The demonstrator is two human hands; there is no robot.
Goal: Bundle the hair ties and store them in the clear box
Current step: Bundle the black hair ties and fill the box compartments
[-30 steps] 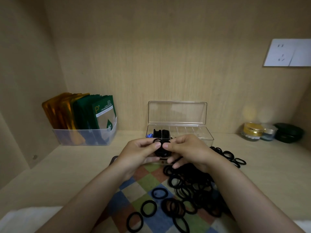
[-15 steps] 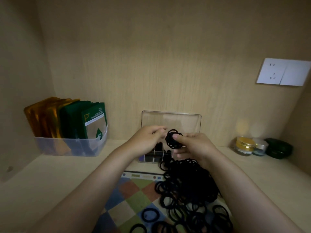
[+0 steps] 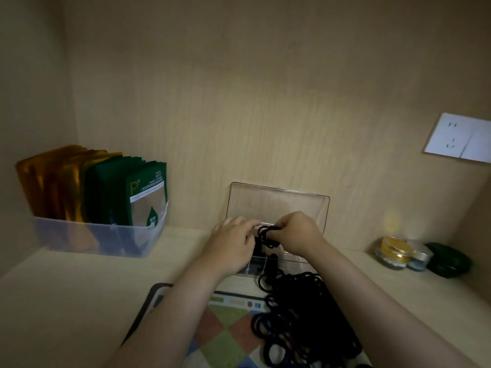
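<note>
A clear box [image 3: 276, 205] with its lid up stands against the back wall. My right hand [image 3: 297, 232] pinches a bundle of black hair ties [image 3: 267, 235] just above the box's compartments. My left hand [image 3: 231, 243] rests over the box's left part, fingers stretched toward the bundle; whether it holds anything is hidden. Dark bundles sit in the box below the hands. A pile of loose black hair ties [image 3: 300, 314] lies on a checkered mat [image 3: 218, 322] in front of the box.
A translucent bin [image 3: 101, 237] with gold and green packets stands at the back left. Small jars [image 3: 396, 252] and a dark green case [image 3: 449, 258] sit at the back right. A white wall socket [image 3: 459, 138] is on the right wall.
Both hands have moved forward and down with the bundle, from in front of the lid to just above the box's compartments. The view has tilted upward.
</note>
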